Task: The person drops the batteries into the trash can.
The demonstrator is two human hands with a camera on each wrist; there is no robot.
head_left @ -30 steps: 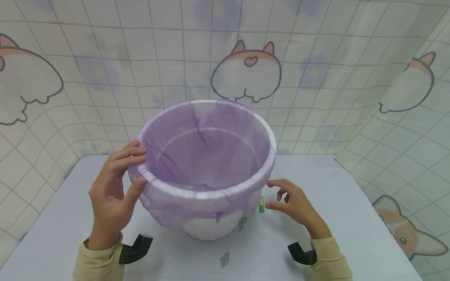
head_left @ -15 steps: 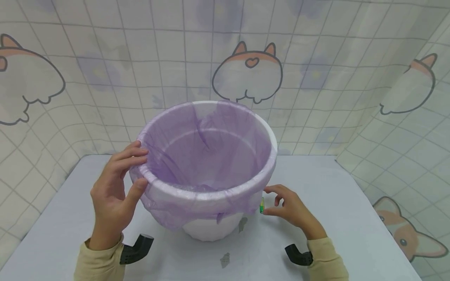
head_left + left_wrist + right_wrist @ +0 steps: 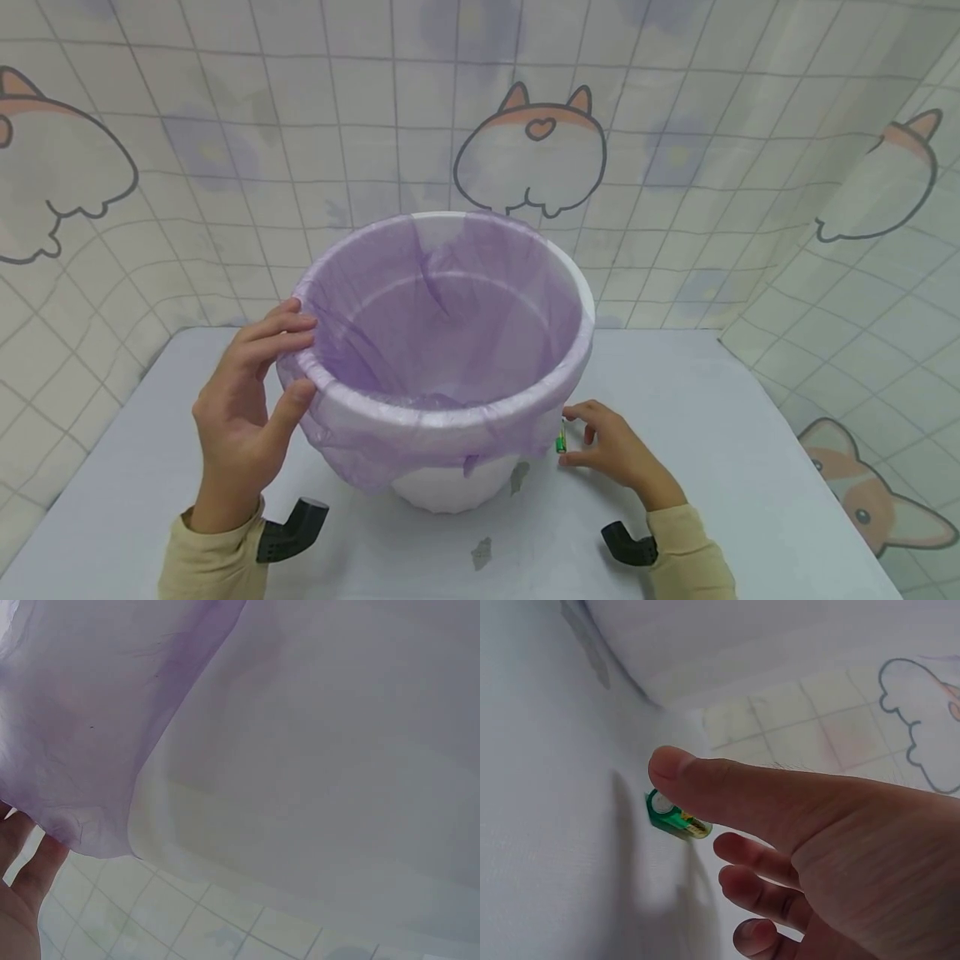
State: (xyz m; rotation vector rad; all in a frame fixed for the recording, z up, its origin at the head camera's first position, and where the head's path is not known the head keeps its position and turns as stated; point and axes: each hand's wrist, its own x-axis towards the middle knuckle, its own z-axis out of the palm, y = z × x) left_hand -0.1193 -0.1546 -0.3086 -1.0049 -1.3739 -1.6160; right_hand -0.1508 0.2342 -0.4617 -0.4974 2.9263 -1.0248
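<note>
A white trash bin (image 3: pixel 442 492) stands mid-table, lined with a thin purple trash bag (image 3: pixel 465 333) folded over its rim. My left hand (image 3: pixel 243 408) holds the bin's left rim through the bag, fingers over the edge and thumb toward the front. In the left wrist view, part of that hand (image 3: pixel 30 877) shows beside the hanging bag (image 3: pixel 90 735). Right of the bin, a small green and yellow battery (image 3: pixel 561 439) lies on the table. My right hand (image 3: pixel 618 446) spreads thumb and forefinger around its two ends. In the right wrist view, the thumb (image 3: pixel 727 787) partly covers the battery (image 3: pixel 673 814); contact cannot be told.
The white table (image 3: pixel 750 483) has two grey worn patches, one of them a grey mark (image 3: pixel 482 552) near the front. Behind and beside it hangs a tile-patterned curtain (image 3: pixel 360 125) with cartoon dogs. Black wrist cameras sit on both wrists, such as the left camera (image 3: pixel 292 531).
My right hand has moved slightly left and nearer, down to the battery, and its thumb and forefinger now stand around it. The left hand stays on the bin's rim.
</note>
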